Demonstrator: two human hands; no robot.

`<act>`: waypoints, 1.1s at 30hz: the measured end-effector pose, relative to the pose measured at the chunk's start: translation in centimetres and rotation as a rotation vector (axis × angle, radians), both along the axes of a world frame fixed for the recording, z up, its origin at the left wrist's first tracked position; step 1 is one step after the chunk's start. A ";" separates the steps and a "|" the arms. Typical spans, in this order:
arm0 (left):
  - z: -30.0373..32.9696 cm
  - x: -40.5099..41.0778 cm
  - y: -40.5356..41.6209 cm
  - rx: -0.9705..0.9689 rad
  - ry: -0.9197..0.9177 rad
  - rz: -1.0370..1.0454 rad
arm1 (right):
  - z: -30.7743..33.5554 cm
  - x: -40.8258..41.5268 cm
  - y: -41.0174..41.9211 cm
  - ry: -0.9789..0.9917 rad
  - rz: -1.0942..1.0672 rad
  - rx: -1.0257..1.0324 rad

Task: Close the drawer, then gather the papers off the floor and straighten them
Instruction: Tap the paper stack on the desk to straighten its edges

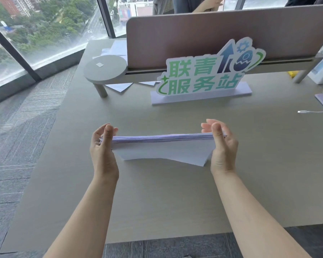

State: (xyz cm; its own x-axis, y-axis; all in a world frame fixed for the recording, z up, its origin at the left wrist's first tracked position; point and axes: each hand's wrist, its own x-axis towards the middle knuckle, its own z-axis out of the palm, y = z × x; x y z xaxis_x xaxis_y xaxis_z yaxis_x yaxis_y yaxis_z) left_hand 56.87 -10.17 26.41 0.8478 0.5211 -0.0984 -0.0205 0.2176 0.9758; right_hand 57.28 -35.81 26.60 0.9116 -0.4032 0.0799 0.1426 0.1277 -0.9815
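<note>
We hold the stack of papers (162,146) above the desk (157,192), long axis running left to right, left hand (103,146) and right hand (222,146) each gripping one end.

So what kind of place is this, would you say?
Probably an upper-floor office: a desk with a divider screen, a standing sign, and floor-to-ceiling windows overlooking streets.

Both bare forearms reached forward, roughly parallel and well apart. The left hand (103,146) stood on edge, palm turned inward, its thumb lying over the top of what it gripped and the fingers curled behind. The right hand (222,146) mirrored it, palm inward, thumb pressed on top, fingers partly spread behind. The two grips sat level, facing one another.
</note>
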 end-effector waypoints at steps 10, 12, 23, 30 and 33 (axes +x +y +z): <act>0.2 1.4 -1.0 0.084 0.071 0.109 | -0.5 0.7 0.1 0.005 -0.006 -0.013; 0.3 1.9 -0.8 0.099 0.076 0.108 | -0.6 0.6 0.0 -0.040 0.054 -0.076; 0.1 2.4 -0.3 0.050 0.092 -0.011 | -0.6 1.7 -0.2 0.012 0.052 -0.086; 0.1 2.3 -0.1 0.026 0.065 -0.032 | -0.6 2.0 -0.3 0.011 0.058 -0.097; 0.2 2.3 -0.1 0.017 0.060 -0.015 | -0.7 2.1 -0.2 0.021 0.020 -0.071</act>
